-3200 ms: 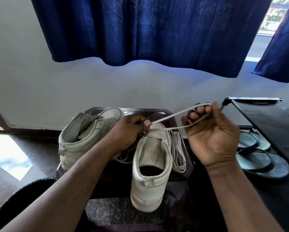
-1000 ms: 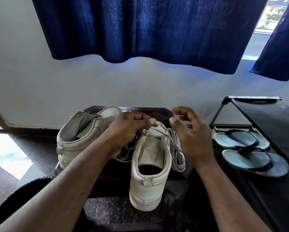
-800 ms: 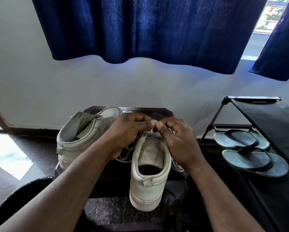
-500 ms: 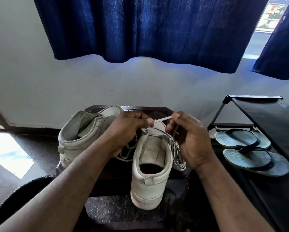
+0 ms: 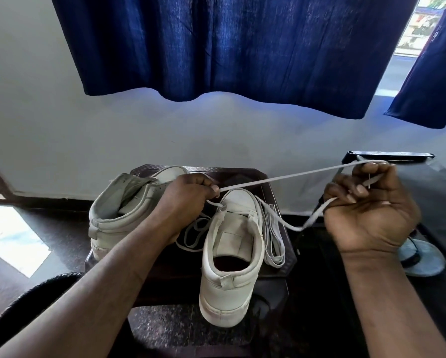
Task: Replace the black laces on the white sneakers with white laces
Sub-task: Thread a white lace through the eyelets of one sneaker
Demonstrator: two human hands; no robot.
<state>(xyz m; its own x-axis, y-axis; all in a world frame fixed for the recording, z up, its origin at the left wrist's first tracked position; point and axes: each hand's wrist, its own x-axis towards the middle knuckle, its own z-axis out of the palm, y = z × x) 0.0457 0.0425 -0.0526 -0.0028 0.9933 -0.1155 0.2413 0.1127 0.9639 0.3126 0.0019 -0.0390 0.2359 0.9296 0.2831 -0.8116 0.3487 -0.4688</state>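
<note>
Head view: my right hand (image 5: pixel 371 210), gripping the white lace (image 5: pixel 289 178), is pulling it farther from my pinching left hand (image 5: pixel 185 200); lacing is advancing.

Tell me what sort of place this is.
Likely a room at home, by a window: a blue curtain, a shoe rack with a sandal under it, sneakers on a small table.

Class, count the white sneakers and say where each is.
2. The middle sneaker stands on the small table, heel toward the camera; the left sneaker sits beside it, partly behind the left hand.
</note>
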